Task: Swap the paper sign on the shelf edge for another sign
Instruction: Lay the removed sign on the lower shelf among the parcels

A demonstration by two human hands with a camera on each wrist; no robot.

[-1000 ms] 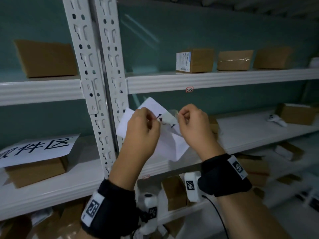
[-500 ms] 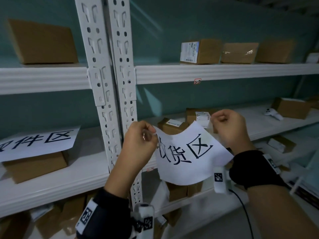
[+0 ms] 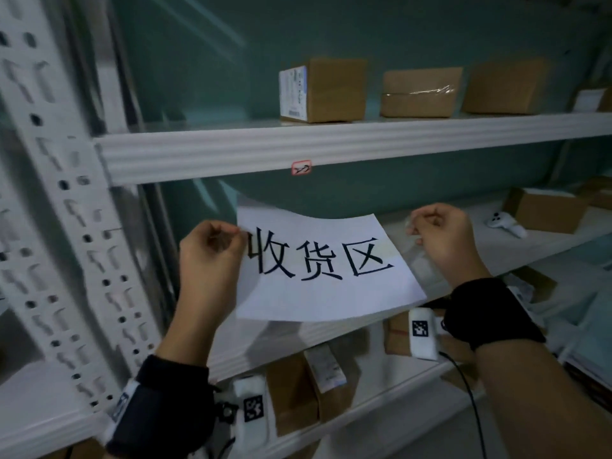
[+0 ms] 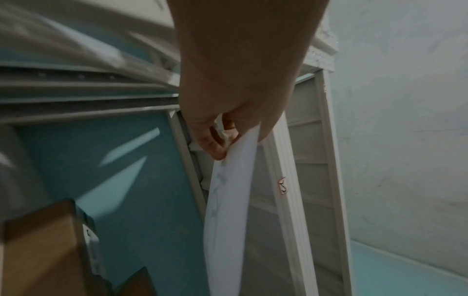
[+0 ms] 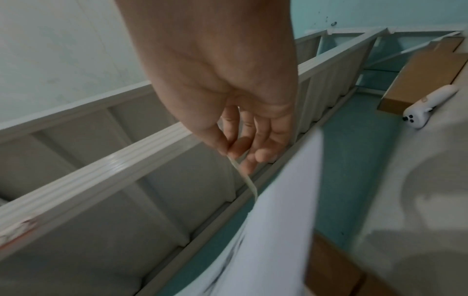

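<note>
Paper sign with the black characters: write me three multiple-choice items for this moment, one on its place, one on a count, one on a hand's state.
1. Where is the paper sign?
A. Taped flat on the wall
B. Held below the shelf edge that bears the red label
C. Lying on the floor

2. How many black characters does it bear?
A. Two
B. Five
C. Three

3. What is the right hand doing?
A. Pinching a tape strip
B. Pressing flat on the sign
C. Hanging open, holding nothing

Key:
1 B: the left hand pinches its upper corner under that edge.
2 C: the head view shows three.
3 A: the right wrist view shows thumb and forefinger on the strip.
</note>
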